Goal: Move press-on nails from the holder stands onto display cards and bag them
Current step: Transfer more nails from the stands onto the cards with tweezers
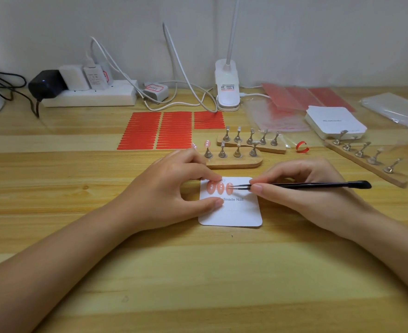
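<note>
Third nail (229, 188) at tweezers' (294, 185) tip, right hand (303, 186) grip pinching them; left hand (174, 186) flat on card (236, 212)

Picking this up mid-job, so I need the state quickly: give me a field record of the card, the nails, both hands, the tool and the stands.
card: white display card, flat on the wooden table
nails on card: three pink nails in a row near the top edge
left hand: left hand, fingertips pressing on the card
right hand: right hand, pinches black tweezers
tool tip: at the rightmost nail
near stand: near stand, one pink nail visible
supplies: card stack, red adhesive sheets
</note>
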The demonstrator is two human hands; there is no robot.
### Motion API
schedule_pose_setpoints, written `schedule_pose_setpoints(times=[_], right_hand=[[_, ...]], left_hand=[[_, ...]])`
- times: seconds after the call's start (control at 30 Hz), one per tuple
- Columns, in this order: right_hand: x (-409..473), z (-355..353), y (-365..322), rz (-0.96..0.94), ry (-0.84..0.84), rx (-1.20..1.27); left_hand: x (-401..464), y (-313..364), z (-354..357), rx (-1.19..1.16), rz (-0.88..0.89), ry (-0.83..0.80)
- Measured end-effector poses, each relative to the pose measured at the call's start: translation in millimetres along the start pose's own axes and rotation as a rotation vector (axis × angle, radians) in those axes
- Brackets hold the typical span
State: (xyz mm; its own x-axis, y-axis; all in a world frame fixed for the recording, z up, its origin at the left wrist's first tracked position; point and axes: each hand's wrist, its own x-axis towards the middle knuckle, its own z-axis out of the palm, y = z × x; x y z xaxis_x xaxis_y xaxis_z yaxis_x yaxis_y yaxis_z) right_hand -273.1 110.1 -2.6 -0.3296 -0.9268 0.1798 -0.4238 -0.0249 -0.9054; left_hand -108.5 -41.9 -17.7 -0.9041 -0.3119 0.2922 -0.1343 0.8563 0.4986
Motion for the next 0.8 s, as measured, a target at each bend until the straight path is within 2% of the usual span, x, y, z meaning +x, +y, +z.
schedule_pose_setpoints(times=[0.23, 0.4, 0.53, 0.8], right_hand=[[0, 1, -1, 0.006, 0.009, -0.007], [0, -2, -3, 0.027, 0.146, 0.14], [1, -2, -2, 0.026, 0.172, 0.183], [2, -4, 1, 0.042, 0.177, 0.212]], left_hand=[[0, 1, 0, 0.008, 0.002, 0.009], [-1, 3, -2, 0.048, 0.021, 0.015], [-3, 4, -2, 0.065, 0.043, 0.048], [3, 9, -29, 0.044, 0.146, 0.31]])
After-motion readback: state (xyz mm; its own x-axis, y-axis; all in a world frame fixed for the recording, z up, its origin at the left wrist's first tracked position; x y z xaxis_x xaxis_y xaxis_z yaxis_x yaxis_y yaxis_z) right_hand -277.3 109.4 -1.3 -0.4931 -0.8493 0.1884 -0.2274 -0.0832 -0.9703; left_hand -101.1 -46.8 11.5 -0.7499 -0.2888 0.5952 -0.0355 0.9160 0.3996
